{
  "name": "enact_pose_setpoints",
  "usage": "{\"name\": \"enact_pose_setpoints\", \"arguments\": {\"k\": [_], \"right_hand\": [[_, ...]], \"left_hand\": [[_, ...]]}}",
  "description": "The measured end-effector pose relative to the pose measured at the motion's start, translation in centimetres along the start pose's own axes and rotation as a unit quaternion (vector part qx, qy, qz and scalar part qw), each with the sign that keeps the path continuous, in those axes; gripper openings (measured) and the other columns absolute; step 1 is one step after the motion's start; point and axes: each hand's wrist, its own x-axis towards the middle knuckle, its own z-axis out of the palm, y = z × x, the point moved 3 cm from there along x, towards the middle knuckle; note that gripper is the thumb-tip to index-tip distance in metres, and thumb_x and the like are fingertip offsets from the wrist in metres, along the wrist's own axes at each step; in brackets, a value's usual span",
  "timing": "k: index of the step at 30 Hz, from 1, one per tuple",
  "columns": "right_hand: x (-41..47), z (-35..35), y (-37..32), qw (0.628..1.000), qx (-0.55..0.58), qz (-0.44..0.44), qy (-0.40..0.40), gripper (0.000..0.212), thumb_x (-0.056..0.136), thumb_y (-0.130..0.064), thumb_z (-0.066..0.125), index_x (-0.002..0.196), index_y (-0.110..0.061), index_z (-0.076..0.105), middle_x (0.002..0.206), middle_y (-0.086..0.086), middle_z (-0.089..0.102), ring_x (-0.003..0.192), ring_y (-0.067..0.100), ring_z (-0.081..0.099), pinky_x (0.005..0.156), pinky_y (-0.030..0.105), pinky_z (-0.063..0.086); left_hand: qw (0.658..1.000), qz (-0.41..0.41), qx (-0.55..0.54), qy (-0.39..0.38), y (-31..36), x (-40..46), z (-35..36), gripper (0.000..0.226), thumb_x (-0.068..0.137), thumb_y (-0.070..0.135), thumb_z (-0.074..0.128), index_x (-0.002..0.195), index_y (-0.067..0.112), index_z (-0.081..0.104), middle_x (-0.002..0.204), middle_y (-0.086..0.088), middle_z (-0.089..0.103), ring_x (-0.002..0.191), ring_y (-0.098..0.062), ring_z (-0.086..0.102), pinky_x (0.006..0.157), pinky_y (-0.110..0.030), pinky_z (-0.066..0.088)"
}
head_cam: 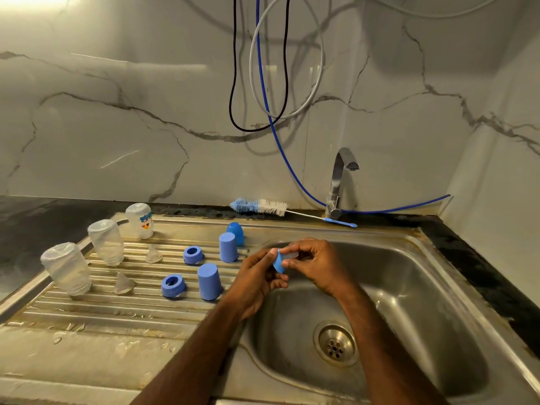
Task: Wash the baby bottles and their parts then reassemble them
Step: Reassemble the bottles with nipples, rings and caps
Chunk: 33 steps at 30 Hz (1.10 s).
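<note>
Three bottles are stood upside down in a row along the left side of the draining board, with two teats set just to their right. Further right, two rings and three caps are placed on the board, near the basin's left edge. The sink basin is found to the right of the board, the drain in its floor. Both hands, left and right, are held together over the basin's left part, with a ring and teat between them. Behind the basin the tap is mounted, and a brush is laid along the back ledge to its left.
</note>
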Motion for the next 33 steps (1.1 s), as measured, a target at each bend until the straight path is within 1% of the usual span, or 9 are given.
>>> {"name": "enact_pose_setpoints", "arguments": {"k": [6, 12, 15, 17, 19, 21, 24, 29, 33], "right_hand": [[-0.03, -0.81, -0.12, 0.997, 0.071, 0.012, 0.019, 0.019, 0.081, -0.001, 0.079, 0.09, -0.017, 0.079, 0.087, -0.007, 0.077, 0.087, 0.01, 0.073, 0.074, 0.021, 0.058], [-0.4, -0.86, -0.22, 0.988, 0.147, 0.034, 0.018, 0.015, 0.083, 0.001, 0.076, 0.091, -0.012, 0.077, 0.091, -0.003, 0.078, 0.088, 0.013, 0.074, 0.071, 0.022, 0.058], [-0.37, -0.82, -0.36, 0.99, 0.138, 0.036, -0.015, 0.026, 0.081, -0.005, 0.08, 0.104, -0.014, 0.076, 0.102, -0.001, 0.077, 0.098, 0.015, 0.073, 0.08, 0.025, 0.059], [-0.32, -0.65, -0.26, 0.994, 0.104, 0.044, -0.015, 0.033, 0.08, -0.007, 0.082, 0.111, -0.015, 0.074, 0.105, -0.002, 0.076, 0.1, 0.013, 0.072, 0.085, 0.026, 0.059], [-0.32, -0.47, -0.05, 0.998, 0.039, 0.051, -0.006, 0.035, 0.08, -0.009, 0.082, 0.113, -0.017, 0.074, 0.107, -0.004, 0.075, 0.097, 0.011, 0.071, 0.083, 0.022, 0.058], [-0.25, -0.42, 0.09, 0.999, 0.009, 0.052, -0.008, 0.033, 0.081, -0.01, 0.082, 0.112, -0.018, 0.075, 0.105, -0.005, 0.074, 0.094, 0.009, 0.07, 0.079, 0.018, 0.056], [-0.15, -0.56, 0.0, 0.999, 0.015, 0.048, -0.003, 0.027, 0.078, -0.011, 0.084, 0.103, -0.018, 0.078, 0.095, -0.005, 0.076, 0.091, 0.008, 0.071, 0.079, 0.02, 0.057], [0.13, -0.68, -0.47, 0.999, 0.01, -0.005, 0.053, 0.015, 0.072, -0.012, 0.088, 0.084, -0.016, 0.08, 0.077, -0.006, 0.073, 0.074, 0.009, 0.068, 0.067, 0.02, 0.053], [0.29, -0.45, -0.66, 0.997, 0.006, -0.031, 0.073, 0.022, 0.071, -0.009, 0.089, 0.073, -0.027, 0.074, 0.072, -0.014, 0.069, 0.07, 0.005, 0.064, 0.065, 0.018, 0.051]], "left_hand": [[0.999, 0.013, -0.009, -0.031, 0.13, -0.16, 0.49, 0.041, 0.093, 0.028, 0.056, 0.123, 0.002, 0.064, 0.104, -0.022, 0.069, 0.076, -0.023, 0.064, 0.067, -0.029, 0.059], [0.999, 0.011, -0.016, -0.031, 0.22, -0.38, 0.61, 0.045, 0.095, 0.029, 0.053, 0.127, -0.001, 0.06, 0.102, -0.021, 0.069, 0.075, -0.022, 0.063, 0.065, -0.028, 0.058], [0.999, 0.008, -0.039, -0.013, 0.14, -0.38, 0.21, 0.04, 0.098, 0.025, 0.051, 0.128, 0.001, 0.059, 0.104, -0.02, 0.07, 0.077, -0.023, 0.066, 0.066, -0.028, 0.06], [0.999, 0.015, -0.044, -0.009, 0.14, -0.34, 0.06, 0.034, 0.098, 0.018, 0.052, 0.128, 0.004, 0.058, 0.111, -0.018, 0.072, 0.089, -0.026, 0.07, 0.074, -0.031, 0.062], [0.999, 0.027, -0.035, -0.013, 0.13, -0.37, 0.13, 0.04, 0.09, 0.015, 0.061, 0.129, 0.005, 0.057, 0.115, -0.017, 0.072, 0.102, -0.03, 0.071, 0.084, -0.037, 0.062], [0.999, 0.034, -0.019, -0.015, 0.17, -0.44, 0.15, 0.045, 0.086, 0.013, 0.066, 0.129, 0.005, 0.055, 0.117, -0.018, 0.071, 0.107, -0.033, 0.07, 0.085, -0.038, 0.062], [0.999, 0.036, -0.026, -0.007, 0.28, -0.41, 0.04, 0.046, 0.084, 0.011, 0.068, 0.128, 0.005, 0.056, 0.115, -0.018, 0.072, 0.108, -0.034, 0.071, 0.081, -0.036, 0.062], [0.996, 0.049, -0.071, -0.002, 0.35, -0.23, 0.54, 0.04, 0.083, 0.013, 0.069, 0.121, 0.007, 0.059, 0.108, -0.014, 0.075, 0.103, -0.03, 0.072, 0.077, -0.032, 0.062], [0.992, 0.037, -0.117, 0.022, 0.15, -0.02, 0.48, 0.036, 0.083, 0.013, 0.069, 0.117, 0.007, 0.06, 0.107, -0.015, 0.076, 0.101, -0.031, 0.073, 0.074, -0.033, 0.063]]}}
